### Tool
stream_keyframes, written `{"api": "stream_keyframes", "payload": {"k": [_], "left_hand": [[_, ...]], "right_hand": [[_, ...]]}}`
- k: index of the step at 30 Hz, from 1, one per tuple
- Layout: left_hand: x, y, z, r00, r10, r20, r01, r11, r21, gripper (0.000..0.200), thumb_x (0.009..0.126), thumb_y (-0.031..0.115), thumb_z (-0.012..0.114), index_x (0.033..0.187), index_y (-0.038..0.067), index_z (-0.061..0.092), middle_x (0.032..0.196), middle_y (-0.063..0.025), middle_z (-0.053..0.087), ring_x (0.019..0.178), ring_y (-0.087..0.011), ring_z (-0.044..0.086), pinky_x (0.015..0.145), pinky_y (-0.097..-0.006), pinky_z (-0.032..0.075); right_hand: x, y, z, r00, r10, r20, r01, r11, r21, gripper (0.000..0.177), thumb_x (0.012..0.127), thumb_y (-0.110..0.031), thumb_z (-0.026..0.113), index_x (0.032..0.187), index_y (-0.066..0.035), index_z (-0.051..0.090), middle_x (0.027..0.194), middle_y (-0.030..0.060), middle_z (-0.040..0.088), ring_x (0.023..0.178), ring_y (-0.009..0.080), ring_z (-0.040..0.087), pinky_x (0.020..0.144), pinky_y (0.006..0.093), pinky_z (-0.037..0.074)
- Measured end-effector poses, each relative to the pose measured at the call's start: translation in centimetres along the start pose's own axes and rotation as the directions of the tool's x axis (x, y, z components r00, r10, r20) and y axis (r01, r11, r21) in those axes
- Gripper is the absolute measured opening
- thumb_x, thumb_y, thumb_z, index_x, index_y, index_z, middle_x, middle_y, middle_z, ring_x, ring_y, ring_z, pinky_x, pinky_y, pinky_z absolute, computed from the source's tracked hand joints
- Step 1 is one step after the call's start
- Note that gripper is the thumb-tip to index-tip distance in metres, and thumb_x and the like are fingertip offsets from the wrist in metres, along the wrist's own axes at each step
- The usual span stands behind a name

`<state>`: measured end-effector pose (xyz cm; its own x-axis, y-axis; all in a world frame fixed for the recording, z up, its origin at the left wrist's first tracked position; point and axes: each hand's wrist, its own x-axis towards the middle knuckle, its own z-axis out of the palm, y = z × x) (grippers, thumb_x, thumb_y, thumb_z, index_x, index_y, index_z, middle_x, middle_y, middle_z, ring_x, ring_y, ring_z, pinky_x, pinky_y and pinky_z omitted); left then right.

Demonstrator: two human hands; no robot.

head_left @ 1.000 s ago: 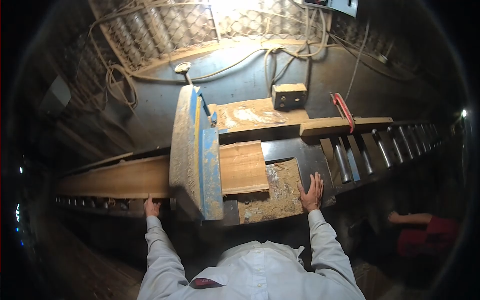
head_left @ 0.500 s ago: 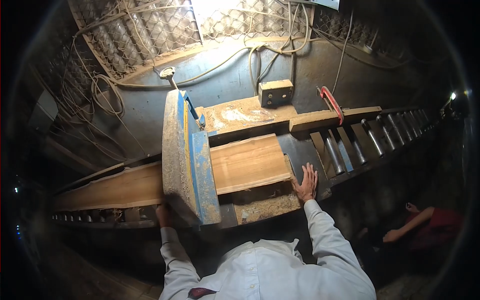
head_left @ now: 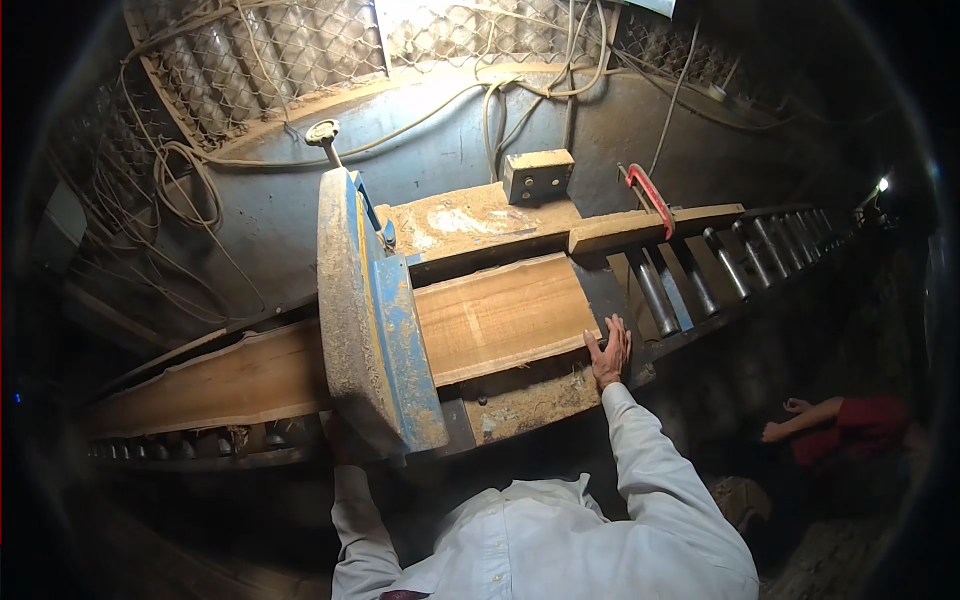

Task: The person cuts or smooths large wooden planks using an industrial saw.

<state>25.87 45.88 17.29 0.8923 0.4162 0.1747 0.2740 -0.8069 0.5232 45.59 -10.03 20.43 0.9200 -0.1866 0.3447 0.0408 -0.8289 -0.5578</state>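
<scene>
A long wooden plank (head_left: pixel 505 315) lies flat across the machine bed and passes under the blue, sawdust-coated guard (head_left: pixel 365 320). My right hand (head_left: pixel 611 352) is at the plank's right end, its fingers apart and its thumb at the near corner. It does not wrap around the wood. My left hand (head_left: pixel 343 437) is in deep shadow beside the lower end of the guard, near the plank's front edge. Its fingers are hidden there.
Metal rollers (head_left: pixel 700 280) run off to the right. A red clamp (head_left: pixel 650 200) grips a wooden fence board (head_left: pixel 655 228). A switch box (head_left: pixel 539 178) stands behind, with cables (head_left: pixel 420 130) along the wall. Another person's red sleeve (head_left: pixel 868 425) and hands show at right.
The plank has slid to the right relative to the guard, its end now nearer the rollers. My right hand stays at that end. My left hand has shifted slightly right and lower, into shadow.
</scene>
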Motion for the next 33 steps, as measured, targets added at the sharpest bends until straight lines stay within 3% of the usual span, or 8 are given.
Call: {"api": "stream_keyframes", "payload": {"k": [5, 11, 18, 25, 29, 31, 32, 33], "left_hand": [[-1.6, -9.3, 3.3, 0.933, -0.315, 0.176, 0.303, 0.42, -0.856, 0.026, 0.096, 0.022, 0.052, 0.109, 0.003, 0.064, 0.093, -0.0098, 0.068, 0.08, -0.0198, 0.064, 0.069, -0.0352, 0.051], [1.4, -3.5, -6.9, 0.992, -0.043, -0.121, 0.039, 0.999, -0.033, 0.043, 0.082, 0.005, 0.051, 0.124, -0.003, 0.054, 0.084, -0.0235, 0.062, 0.076, -0.0388, 0.058, 0.069, -0.0452, 0.044], [1.3, -5.9, -5.3, 0.992, -0.074, -0.099, 0.084, 0.991, 0.101, 0.047, 0.078, -0.001, 0.052, 0.125, -0.001, 0.053, 0.088, -0.025, 0.06, 0.076, -0.0407, 0.056, 0.07, -0.0464, 0.043], [2.3, -4.3, -5.7, 0.86, -0.508, -0.057, 0.348, 0.664, -0.662, 0.036, 0.09, 0.036, 0.063, 0.085, 0.001, 0.067, 0.074, -0.0021, 0.057, 0.062, -0.0089, 0.045, 0.055, -0.0328, 0.038], [2.8, -3.7, -7.4, 0.689, -0.686, 0.234, 0.531, 0.258, -0.807, 0.047, 0.089, 0.04, 0.063, 0.115, 0.002, 0.059, 0.097, -0.0071, 0.063, 0.067, -0.0165, 0.057, 0.056, -0.0349, 0.052], [2.7, -4.2, -7.0, 0.752, -0.618, 0.23, 0.479, 0.271, -0.835, 0.056, 0.089, 0.042, 0.063, 0.128, 0.003, 0.05, 0.114, -0.01, 0.058, 0.087, -0.0253, 0.06, 0.061, -0.0381, 0.056], [2.6, -8.9, -3.3, 0.88, -0.47, 0.059, 0.398, 0.665, -0.632, 0.057, 0.09, 0.042, 0.061, 0.13, 0.004, 0.047, 0.116, -0.0103, 0.057, 0.096, -0.0282, 0.057, 0.063, -0.0405, 0.058], [2.6, -8.6, -3.2, 0.814, -0.568, 0.122, 0.42, 0.431, -0.798, 0.066, 0.085, 0.042, 0.067, 0.133, 0.005, 0.043, 0.117, -0.0124, 0.055, 0.104, -0.0315, 0.053, 0.068, -0.0443, 0.056]], "right_hand": [[-0.1, 0.3, 0.4, 1.0, 0.015, -0.027, -0.016, 0.999, -0.052, 0.069, 0.084, -0.052, 0.06, 0.131, -0.003, 0.047, 0.144, 0.015, 0.041, 0.139, 0.0285, 0.029, 0.116, 0.0442, 0.015], [0.0, 0.0, 0.2, 0.999, 0.011, -0.04, -0.013, 0.999, -0.046, 0.07, 0.084, -0.053, 0.06, 0.132, -0.003, 0.046, 0.143, 0.015, 0.041, 0.138, 0.0289, 0.03, 0.115, 0.0447, 0.015], [0.3, 0.4, 0.4, 0.996, 0.033, -0.083, -0.033, 0.999, -0.006, 0.064, 0.086, -0.047, 0.062, 0.13, -0.004, 0.048, 0.141, 0.0151, 0.043, 0.136, 0.0294, 0.033, 0.114, 0.0457, 0.018], [0.6, 0.5, 0.6, 0.989, -0.091, -0.113, 0.081, 0.993, -0.087, 0.053, 0.085, -0.034, 0.066, 0.124, -0.001, 0.052, 0.131, 0.0191, 0.053, 0.122, 0.0369, 0.045, 0.102, 0.0445, 0.034], [0.5, 0.9, 0.8, 0.988, -0.117, -0.097, 0.114, 0.993, -0.033, 0.052, 0.088, -0.034, 0.064, 0.126, -0.001, 0.051, 0.135, 0.0185, 0.049, 0.128, 0.0337, 0.041, 0.107, 0.0428, 0.028], [0.7, 2.0, 1.1, 0.979, -0.171, -0.111, 0.163, 0.984, -0.076, 0.05, 0.088, -0.031, 0.065, 0.125, -0.001, 0.051, 0.132, 0.0184, 0.052, 0.124, 0.034, 0.046, 0.105, 0.0423, 0.033], [0.8, 1.2, 0.5, 0.984, -0.156, -0.089, 0.15, 0.986, -0.073, 0.049, 0.087, -0.03, 0.065, 0.124, -0.001, 0.052, 0.128, 0.0193, 0.054, 0.119, 0.0358, 0.049, 0.1, 0.043, 0.038], [0.9, 1.4, 0.7, 0.97, -0.207, -0.13, 0.202, 0.978, -0.048, 0.051, 0.084, -0.027, 0.067, 0.123, 0.001, 0.051, 0.123, 0.0213, 0.057, 0.114, 0.0391, 0.052, 0.097, 0.0455, 0.04]]}}
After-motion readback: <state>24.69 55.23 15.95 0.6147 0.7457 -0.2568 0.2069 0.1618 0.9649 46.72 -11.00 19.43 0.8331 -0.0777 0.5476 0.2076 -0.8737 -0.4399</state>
